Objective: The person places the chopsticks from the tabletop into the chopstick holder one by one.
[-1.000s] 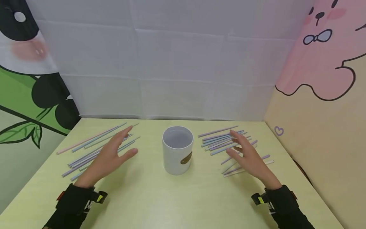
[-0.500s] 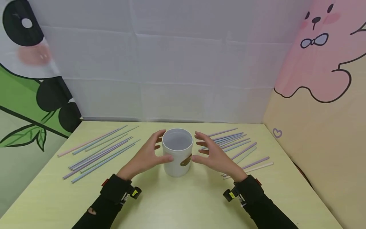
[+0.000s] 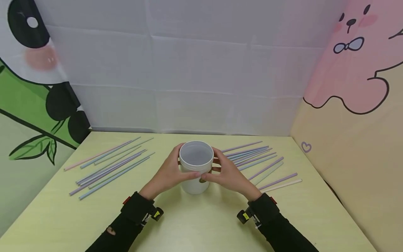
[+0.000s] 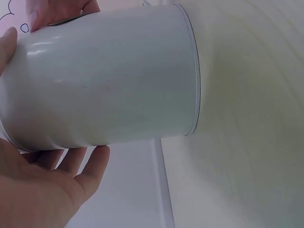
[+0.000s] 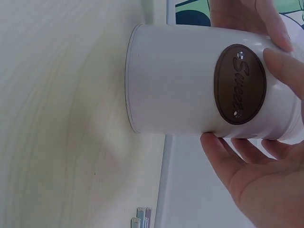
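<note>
A white cylindrical canister (image 3: 193, 187) with an open top stands upright at the middle of the table. My left hand (image 3: 168, 173) grips its left side, thumb across the front and fingers behind. From the other side my right hand (image 3: 233, 175) holds it the same way, so the two thumbs almost meet at the front. In the right wrist view a brown oval patch (image 5: 240, 84) reading "Sweet" shows on the canister's wall. The left wrist view shows the plain side of the canister (image 4: 109, 85), with fingertips pressed under it.
Several thin pastel sticks (image 3: 110, 171) lie slantwise on the table at left. Another group of pastel sticks (image 3: 266, 171) lies at right, partly behind my right hand. A white cloth-like wall (image 3: 195, 112) rises behind the table (image 3: 195, 227), with cartoon panels at both sides.
Both hands have come inward from above the stick groups to the canister and now grip it from both sides. The sticks have stayed in place.
</note>
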`<state>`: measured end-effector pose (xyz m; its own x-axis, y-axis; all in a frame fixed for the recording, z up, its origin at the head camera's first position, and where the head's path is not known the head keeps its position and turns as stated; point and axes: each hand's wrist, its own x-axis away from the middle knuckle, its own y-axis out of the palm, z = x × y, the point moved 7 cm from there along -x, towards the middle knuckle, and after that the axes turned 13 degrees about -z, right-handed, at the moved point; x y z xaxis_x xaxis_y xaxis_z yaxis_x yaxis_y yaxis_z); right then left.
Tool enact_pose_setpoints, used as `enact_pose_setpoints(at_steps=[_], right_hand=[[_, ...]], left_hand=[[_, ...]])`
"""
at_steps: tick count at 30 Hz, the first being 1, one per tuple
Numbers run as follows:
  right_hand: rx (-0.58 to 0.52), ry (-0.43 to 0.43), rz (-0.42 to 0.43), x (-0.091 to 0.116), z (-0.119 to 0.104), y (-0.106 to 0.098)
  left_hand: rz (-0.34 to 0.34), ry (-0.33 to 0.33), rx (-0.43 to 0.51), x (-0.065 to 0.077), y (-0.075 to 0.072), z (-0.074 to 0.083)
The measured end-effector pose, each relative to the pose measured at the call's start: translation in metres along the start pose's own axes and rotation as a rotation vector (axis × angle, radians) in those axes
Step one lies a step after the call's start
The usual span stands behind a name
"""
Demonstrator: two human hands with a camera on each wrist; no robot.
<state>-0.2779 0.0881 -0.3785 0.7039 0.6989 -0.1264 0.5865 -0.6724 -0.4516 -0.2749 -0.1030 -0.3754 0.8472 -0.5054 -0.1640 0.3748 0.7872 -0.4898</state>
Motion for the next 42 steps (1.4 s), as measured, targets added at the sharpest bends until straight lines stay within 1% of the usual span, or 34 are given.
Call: enact_pose_setpoints(at_steps=[3,7,14,22,26,31,34,36,39,42], right_hand=[[0.003,0.006,0.010,0.001,0.000,0.000],[0.003,0.013,0.021,0.003,0.000,0.002],[0.016,-0.004,0.073,0.010,-0.005,0.006],[0.057,-0.016,0.112,0.014,-0.008,0.012],[0.072,-0.005,0.114,0.015,-0.008,0.012],[0.087,0.011,0.080,0.018,-0.010,0.009],[0.129,0.041,0.071,0.026,-0.014,0.001],[0.182,0.054,0.077,0.033,-0.017,-0.009],[0.295,0.053,0.095,0.048,-0.021,-0.030],[0.389,0.043,0.115,0.065,-0.021,-0.055]], left_hand=[[0.010,0.000,-0.018,0.000,0.001,0.002],[0.006,-0.004,-0.026,0.002,0.002,0.005],[-0.031,0.019,-0.026,0.006,0.002,0.010],[-0.071,0.036,-0.018,0.009,0.002,0.009],[-0.075,0.042,-0.011,0.009,0.003,0.009],[-0.073,0.038,0.001,0.008,0.005,0.007],[-0.071,0.027,0.009,0.008,0.005,0.005],[-0.066,0.020,0.011,0.008,0.005,0.005],[-0.057,0.019,0.001,0.007,0.005,0.004],[-0.047,0.027,0.000,0.006,0.005,0.003]])
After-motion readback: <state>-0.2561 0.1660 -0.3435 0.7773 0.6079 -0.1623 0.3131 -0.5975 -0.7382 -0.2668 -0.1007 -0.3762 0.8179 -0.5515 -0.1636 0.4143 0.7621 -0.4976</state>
